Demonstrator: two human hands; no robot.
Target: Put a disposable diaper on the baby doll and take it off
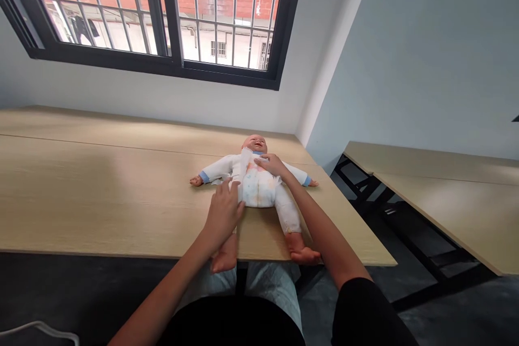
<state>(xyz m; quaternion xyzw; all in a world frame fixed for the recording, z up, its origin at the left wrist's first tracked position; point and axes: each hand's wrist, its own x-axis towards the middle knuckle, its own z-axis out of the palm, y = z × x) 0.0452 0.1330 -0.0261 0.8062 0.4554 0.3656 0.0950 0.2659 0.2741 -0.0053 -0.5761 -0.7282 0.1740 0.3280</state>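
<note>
1. On the wooden surface (101, 189), a baby doll (256, 186) lies on its back with its arms spread and its feet right at the near edge.
2. From the head cam, it's wearing a white onesie (217, 170) that hangs open over a diaper (259, 189).
3. Left hand (222, 213) is at the doll's side, fingers (229, 186) curled against the onesie, but I can't tell if they're actually gripping it.
4. Right hand (272, 165) rests on the doll's chest, fingers (260, 161) loose, not clenched.
</note>
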